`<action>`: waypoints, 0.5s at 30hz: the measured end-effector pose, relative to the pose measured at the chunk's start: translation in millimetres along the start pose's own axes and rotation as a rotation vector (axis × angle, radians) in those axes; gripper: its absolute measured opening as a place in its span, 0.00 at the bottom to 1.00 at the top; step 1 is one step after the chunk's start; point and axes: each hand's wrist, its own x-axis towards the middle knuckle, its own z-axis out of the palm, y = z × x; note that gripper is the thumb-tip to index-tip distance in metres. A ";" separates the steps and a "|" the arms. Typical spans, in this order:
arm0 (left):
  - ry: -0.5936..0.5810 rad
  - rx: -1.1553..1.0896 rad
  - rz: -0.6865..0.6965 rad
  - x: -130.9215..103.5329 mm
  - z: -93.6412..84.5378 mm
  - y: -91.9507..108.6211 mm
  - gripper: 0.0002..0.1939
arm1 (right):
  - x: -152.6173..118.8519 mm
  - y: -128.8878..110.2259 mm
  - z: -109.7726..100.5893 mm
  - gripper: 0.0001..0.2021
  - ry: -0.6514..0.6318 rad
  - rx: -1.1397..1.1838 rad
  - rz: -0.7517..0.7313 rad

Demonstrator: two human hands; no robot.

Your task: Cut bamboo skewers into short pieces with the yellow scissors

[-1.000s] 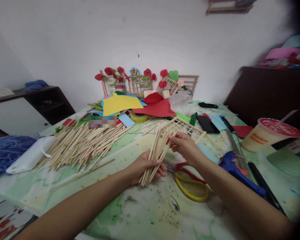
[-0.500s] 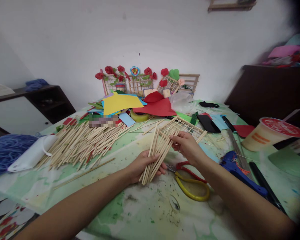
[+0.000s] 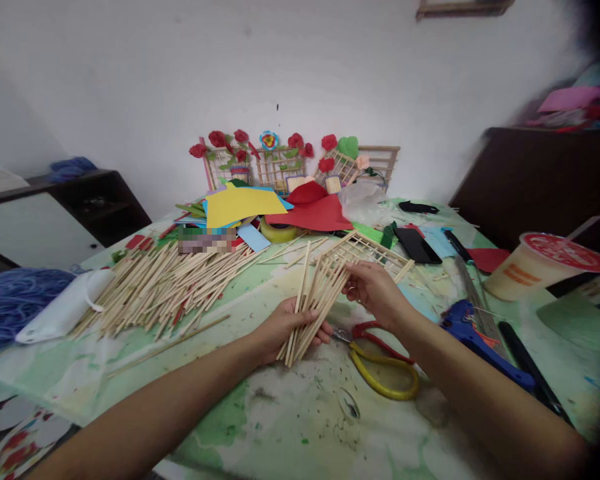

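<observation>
A loose bundle of thin wooden sticks (image 3: 307,327) is clasped in my left hand (image 3: 287,327), thumb across the top and fingers beneath. The sticks fan out at their far ends. My right hand (image 3: 373,287) pinches the upper right ends of the same sticks between thumb and fingers. Just behind them lies a lattice of glued sticks (image 3: 375,250), partly hidden by the bundle and my right hand. Scissors with red and yellow handles (image 3: 385,387) rest on the table below my right wrist, their blades pointing toward my left hand.
A big heap of sticks (image 3: 155,287) spreads to the left, beside blue yarn (image 3: 20,300). Coloured paper (image 3: 245,207) is piled at the back. On the right are a blue glue gun (image 3: 480,347), a phone (image 3: 418,246) and a lidded cup (image 3: 535,267). Flowered lattices (image 3: 280,167) lean on the wall.
Within my left hand the sticks have shifted, and one at the left now stands apart from the others. My right hand has moved slightly along the upper ends.
</observation>
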 end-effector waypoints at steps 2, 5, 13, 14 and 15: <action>0.002 0.004 -0.002 -0.4 -0.3 0.0 0.13 | 0.1 0.0 0.3 0.12 -0.006 0.025 0.010; -0.003 0.004 -0.005 -0.7 -1.1 -0.2 0.14 | -0.4 -0.2 0.7 0.12 -0.018 0.033 0.010; -0.003 0.016 -0.003 -0.3 -2.7 -0.9 0.12 | -1.4 -1.1 1.3 0.11 -0.021 -0.034 -0.027; -0.005 0.012 -0.005 -0.3 -2.7 -0.9 0.12 | -1.2 -1.0 1.5 0.11 -0.016 -0.041 -0.033; -0.008 0.007 -0.006 -0.3 -2.6 -0.8 0.12 | -1.1 -0.8 1.6 0.11 -0.012 -0.048 -0.038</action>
